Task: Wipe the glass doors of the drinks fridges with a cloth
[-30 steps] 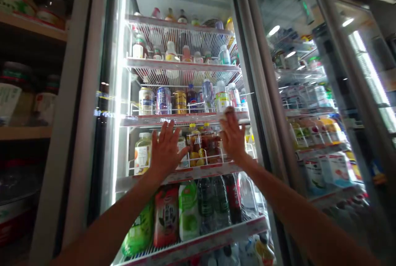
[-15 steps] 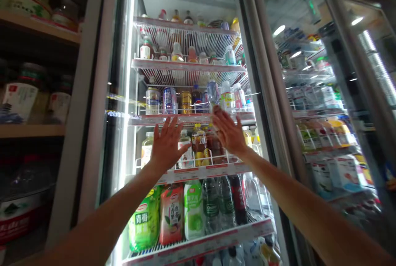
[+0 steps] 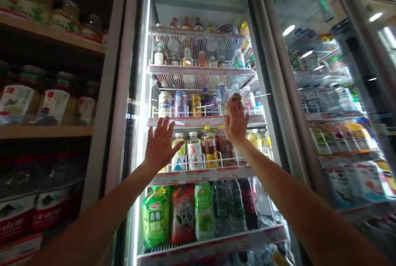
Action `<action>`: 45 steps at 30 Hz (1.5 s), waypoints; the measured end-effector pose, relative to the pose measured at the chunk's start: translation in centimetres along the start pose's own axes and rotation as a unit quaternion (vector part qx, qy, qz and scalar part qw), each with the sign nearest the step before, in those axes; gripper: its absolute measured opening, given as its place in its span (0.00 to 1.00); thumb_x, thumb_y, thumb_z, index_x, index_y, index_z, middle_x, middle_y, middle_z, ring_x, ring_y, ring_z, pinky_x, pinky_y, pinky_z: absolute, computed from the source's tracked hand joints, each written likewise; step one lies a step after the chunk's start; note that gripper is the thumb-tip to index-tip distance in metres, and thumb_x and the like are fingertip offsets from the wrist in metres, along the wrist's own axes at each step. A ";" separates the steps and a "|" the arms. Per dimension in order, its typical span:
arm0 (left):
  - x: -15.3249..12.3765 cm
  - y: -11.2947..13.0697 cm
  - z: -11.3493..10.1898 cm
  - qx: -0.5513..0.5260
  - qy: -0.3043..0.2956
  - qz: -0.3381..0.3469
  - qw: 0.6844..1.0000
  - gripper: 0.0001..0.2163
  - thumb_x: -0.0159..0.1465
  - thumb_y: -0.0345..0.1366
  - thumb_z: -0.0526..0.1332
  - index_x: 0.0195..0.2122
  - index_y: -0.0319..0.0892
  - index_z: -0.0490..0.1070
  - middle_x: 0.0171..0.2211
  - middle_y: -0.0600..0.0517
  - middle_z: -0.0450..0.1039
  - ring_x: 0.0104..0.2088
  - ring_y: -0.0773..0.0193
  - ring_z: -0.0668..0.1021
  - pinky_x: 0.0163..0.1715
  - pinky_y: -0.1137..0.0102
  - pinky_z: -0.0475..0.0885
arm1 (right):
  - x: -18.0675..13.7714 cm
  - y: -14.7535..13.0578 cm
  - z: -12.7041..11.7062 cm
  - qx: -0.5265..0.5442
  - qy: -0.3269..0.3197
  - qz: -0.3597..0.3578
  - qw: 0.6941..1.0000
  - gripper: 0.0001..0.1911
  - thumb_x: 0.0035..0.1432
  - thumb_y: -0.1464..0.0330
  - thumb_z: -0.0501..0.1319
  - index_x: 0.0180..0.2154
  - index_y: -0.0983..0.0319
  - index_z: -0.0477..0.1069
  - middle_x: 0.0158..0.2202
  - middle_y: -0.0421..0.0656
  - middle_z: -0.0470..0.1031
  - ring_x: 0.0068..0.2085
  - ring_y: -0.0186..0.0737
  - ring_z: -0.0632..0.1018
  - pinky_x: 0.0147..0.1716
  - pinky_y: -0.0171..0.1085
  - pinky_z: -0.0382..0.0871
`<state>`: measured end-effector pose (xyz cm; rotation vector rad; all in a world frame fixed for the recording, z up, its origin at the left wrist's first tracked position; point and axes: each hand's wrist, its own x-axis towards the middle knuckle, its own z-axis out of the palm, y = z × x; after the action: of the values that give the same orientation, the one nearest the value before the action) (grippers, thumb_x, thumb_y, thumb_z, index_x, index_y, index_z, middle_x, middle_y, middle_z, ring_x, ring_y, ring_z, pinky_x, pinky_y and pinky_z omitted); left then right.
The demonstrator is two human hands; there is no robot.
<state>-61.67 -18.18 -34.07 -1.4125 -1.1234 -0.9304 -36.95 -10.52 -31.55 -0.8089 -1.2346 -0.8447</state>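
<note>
Clear bottle (image 3: 236, 91) just above right hand (image 3: 235, 122) fingers (image 3: 230, 107), left hand (image 3: 161, 145) lower.

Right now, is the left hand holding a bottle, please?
No, the left hand is open and flat with its fingers spread, holding nothing.

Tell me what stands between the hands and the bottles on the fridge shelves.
The glass door, apparently: left hand and right hand spread flat against it, with the bottles on shelves behind. Nothing else shows between.

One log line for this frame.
left hand open, by white-capped bottles | right hand at clear plastic bottle, grip unclear | lit glass-door drinks fridge
</note>
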 end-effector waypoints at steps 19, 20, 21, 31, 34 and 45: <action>-4.5 -10.6 -4.4 0.090 0.024 -0.025 0.995 0.31 0.64 0.53 0.41 0.63 0.37 0.47 0.64 0.39 0.49 0.64 0.51 0.54 0.59 0.49 0.47 | 3.1 -14.0 2.7 0.042 -0.111 -0.145 0.982 0.29 0.60 0.68 0.47 0.62 0.60 0.49 0.65 0.44 0.49 0.64 0.51 0.50 0.60 0.61 0.42; -4.7 -11.1 -4.8 0.092 0.029 -0.021 0.995 0.32 0.64 0.53 0.41 0.63 0.36 0.48 0.63 0.39 0.50 0.63 0.51 0.55 0.59 0.49 0.47 | 3.0 -15.0 2.8 0.048 -0.123 -0.161 0.978 0.29 0.60 0.68 0.48 0.62 0.59 0.49 0.65 0.44 0.48 0.65 0.51 0.49 0.60 0.61 0.43; -4.9 -11.5 -5.1 0.094 0.034 -0.018 0.995 0.32 0.64 0.53 0.41 0.63 0.36 0.48 0.63 0.38 0.51 0.63 0.50 0.55 0.59 0.49 0.47 | 2.9 -16.0 2.9 0.060 -0.141 -0.216 0.964 0.29 0.59 0.68 0.48 0.62 0.58 0.49 0.65 0.42 0.48 0.65 0.50 0.49 0.60 0.60 0.44; -5.4 -12.6 -7.7 0.078 0.058 -0.027 0.995 0.30 0.65 0.51 0.42 0.62 0.37 0.48 0.64 0.39 0.49 0.64 0.52 0.53 0.60 0.52 0.48 | -0.5 -20.6 2.5 0.129 -0.166 -0.309 0.928 0.28 0.59 0.72 0.48 0.61 0.57 0.51 0.65 0.41 0.48 0.65 0.50 0.49 0.59 0.62 0.46; -5.5 -12.4 -7.8 0.071 0.062 -0.016 0.995 0.29 0.65 0.50 0.42 0.62 0.37 0.49 0.63 0.39 0.50 0.64 0.52 0.53 0.60 0.53 0.49 | -3.2 -20.0 1.8 0.149 -0.198 -0.497 0.832 0.28 0.59 0.70 0.50 0.60 0.54 0.53 0.65 0.37 0.50 0.65 0.44 0.51 0.61 0.56 0.45; -3.0 -7.1 -4.6 0.040 0.043 0.013 0.998 0.26 0.65 0.48 0.44 0.61 0.39 0.51 0.63 0.41 0.51 0.64 0.54 0.53 0.60 0.53 0.49 | 1.4 -10.4 1.9 0.047 -0.148 -0.361 0.920 0.32 0.59 0.68 0.50 0.63 0.52 0.45 0.65 0.38 0.51 0.65 0.43 0.50 0.61 0.54 0.42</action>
<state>-69.17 -23.16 -34.49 -1.3076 -1.0644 -0.9090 -46.82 -13.84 -29.20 -0.3932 -1.8792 -1.2668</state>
